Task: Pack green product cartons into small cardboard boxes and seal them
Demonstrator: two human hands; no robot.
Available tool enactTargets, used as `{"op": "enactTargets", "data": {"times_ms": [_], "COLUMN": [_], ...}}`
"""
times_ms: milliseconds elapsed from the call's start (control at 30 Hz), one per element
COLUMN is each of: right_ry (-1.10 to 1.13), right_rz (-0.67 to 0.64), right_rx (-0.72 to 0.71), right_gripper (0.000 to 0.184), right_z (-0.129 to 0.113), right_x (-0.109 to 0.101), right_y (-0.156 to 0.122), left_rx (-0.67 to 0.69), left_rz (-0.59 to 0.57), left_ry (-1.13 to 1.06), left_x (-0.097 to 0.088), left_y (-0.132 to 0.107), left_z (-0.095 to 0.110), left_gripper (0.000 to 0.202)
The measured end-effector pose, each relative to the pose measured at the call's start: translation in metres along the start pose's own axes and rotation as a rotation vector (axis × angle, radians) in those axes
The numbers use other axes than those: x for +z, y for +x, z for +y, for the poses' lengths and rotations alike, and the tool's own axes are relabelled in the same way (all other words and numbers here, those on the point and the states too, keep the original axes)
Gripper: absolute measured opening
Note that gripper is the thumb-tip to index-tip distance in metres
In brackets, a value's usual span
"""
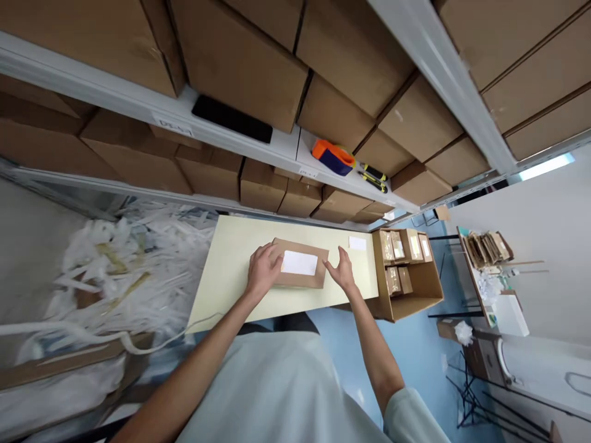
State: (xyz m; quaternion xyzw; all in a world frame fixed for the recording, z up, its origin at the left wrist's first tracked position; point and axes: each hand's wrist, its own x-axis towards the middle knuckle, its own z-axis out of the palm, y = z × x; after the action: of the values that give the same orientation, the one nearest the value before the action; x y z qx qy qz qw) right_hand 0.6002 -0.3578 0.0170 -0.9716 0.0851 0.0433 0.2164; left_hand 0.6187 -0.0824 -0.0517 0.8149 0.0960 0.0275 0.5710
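A small brown cardboard box (305,282) with a white label (299,263) on its top lies on the pale yellow table (226,271). My left hand (263,269) rests on the box's left end, fingers curled over its top edge. My right hand (340,271) is at the box's right end, fingers stretched out and touching its side. A second white label (357,243) lies on the table beyond my right hand.
An open carton (415,289) with several small labelled boxes stands right of the table. Shredded white paper (133,271) is heaped on the left. The shelf above bears a black phone (231,119), an orange tape dispenser (333,156), pens and stacked cartons.
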Motion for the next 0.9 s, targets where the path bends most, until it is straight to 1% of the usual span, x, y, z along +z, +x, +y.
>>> {"op": "enactTargets", "data": {"times_ms": [100,167,233,300,367,400,467,567,633,733,833,900], "right_ry": [-0.068,-0.177,-0.273,-0.364,-0.453,-0.490,-0.544,-0.599,-0.633,-0.654,-0.641,-0.612], "right_rz": [0.120,0.159,0.187,0.202,0.177,0.152,0.085,-0.014,-0.053,-0.095,-0.122,-0.107], "right_rx": [-0.192,-0.282,-0.372,-0.416,-0.405,-0.389,-0.346,-0.302,-0.291,-0.310,-0.375,-0.426], "right_gripper": [0.085,0.083,0.081,0.074,0.065,0.061,0.057,0.060,0.063,0.067,0.060,0.058], "right_z": [-0.037,-0.070,-0.107,-0.141,-0.170,-0.182,-0.199,-0.209,-0.208,-0.204,-0.199,-0.194], "right_x": [-0.059,-0.098,-0.131,-0.153,-0.165,-0.167,-0.166,-0.159,-0.155,-0.154,-0.157,-0.158], "right_y": [0.072,0.118,0.157,0.189,0.213,0.222,0.238,0.254,0.264,0.280,0.295,0.299], "left_rx": [0.179,0.275,0.344,0.388,0.406,0.407,0.401,0.379,0.351,0.276,0.182,0.126], "left_rz": [0.018,0.057,0.116,0.170,0.218,0.240,0.278,0.316,0.342,0.385,0.407,0.412], "left_ry": [-0.087,-0.133,-0.166,-0.182,-0.190,-0.194,-0.204,-0.209,-0.203,-0.190,-0.185,-0.195], "left_x": [0.004,0.003,-0.002,-0.006,-0.009,-0.009,-0.007,0.002,0.010,0.024,0.042,0.057], "left_y": [0.038,0.058,0.070,0.073,0.070,0.067,0.059,0.048,0.039,0.024,0.003,-0.014], "left_z": [0.068,0.116,0.158,0.189,0.208,0.213,0.218,0.214,0.204,0.184,0.164,0.154], "left_gripper": [0.034,0.029,0.023,0.021,0.022,0.023,0.020,0.016,0.016,0.018,0.023,0.023]}}
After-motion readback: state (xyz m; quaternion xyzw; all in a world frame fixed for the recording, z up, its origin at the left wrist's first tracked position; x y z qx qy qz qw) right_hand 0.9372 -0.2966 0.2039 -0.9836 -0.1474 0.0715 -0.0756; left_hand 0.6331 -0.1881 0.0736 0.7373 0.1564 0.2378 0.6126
